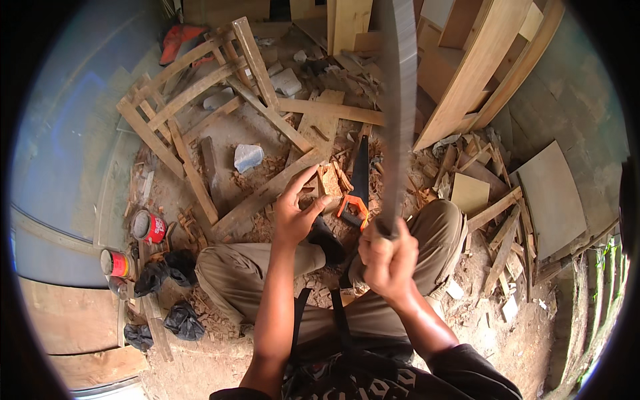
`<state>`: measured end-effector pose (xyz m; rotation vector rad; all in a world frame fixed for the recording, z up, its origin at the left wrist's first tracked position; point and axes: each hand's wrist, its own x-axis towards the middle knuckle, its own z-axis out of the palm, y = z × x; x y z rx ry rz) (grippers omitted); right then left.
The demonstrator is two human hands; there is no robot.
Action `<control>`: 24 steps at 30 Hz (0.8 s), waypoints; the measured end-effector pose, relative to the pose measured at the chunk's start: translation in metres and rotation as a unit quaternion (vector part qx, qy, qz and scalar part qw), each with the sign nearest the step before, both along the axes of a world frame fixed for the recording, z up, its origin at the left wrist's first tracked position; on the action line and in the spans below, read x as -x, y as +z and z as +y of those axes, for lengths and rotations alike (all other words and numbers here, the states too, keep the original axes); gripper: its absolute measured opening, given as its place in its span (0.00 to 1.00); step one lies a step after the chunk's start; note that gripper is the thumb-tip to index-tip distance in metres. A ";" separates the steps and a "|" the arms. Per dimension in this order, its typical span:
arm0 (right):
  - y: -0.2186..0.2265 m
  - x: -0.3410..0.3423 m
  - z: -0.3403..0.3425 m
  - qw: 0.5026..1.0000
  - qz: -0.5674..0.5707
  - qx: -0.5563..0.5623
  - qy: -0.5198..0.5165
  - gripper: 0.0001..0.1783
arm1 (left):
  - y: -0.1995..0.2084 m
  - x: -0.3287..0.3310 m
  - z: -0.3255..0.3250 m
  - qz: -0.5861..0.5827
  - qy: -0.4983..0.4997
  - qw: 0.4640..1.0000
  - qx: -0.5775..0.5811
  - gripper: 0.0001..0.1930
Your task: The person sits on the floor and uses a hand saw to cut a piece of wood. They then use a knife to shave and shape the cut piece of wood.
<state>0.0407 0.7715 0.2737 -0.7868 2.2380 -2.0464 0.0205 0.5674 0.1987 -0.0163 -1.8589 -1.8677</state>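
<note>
My right hand point(390, 260) is closed round the handle of a machete point(400, 100), its long blade raised upright and slightly blurred. My left hand point(298, 210) curves its fingers and thumb about a short piece of wood point(329, 181), whose top looks rough and freshly cut. Just right of that piece, a handsaw point(361, 173) with a dark blade and an orange-and-black handle lies among wood chips, its handle toward me. The machete blade is well above the wood, not touching it.
A wooden frame point(200, 110) lies ahead on the left. Tall boards point(470, 80) lean at the right, above scrap wood point(497, 227). Red cans point(149, 227) and black plastic bags point(183, 321) sit at the left. A whitish stone-like block point(249, 157) rests inside the frame.
</note>
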 end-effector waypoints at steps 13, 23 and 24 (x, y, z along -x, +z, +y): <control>-0.036 -0.001 -0.004 0.980 -0.193 0.009 0.040 0.24 | -0.003 -0.005 -0.002 -0.021 -0.020 0.999 -0.037 0.34; -0.051 0.009 -0.003 0.974 -0.062 -0.214 -0.035 0.24 | -0.009 -0.009 -0.010 -0.016 -0.015 0.998 -0.060 0.34; -0.056 0.004 0.004 0.965 -0.096 -0.240 -0.033 0.25 | -0.009 -0.015 -0.011 -0.005 -0.008 1.000 -0.021 0.34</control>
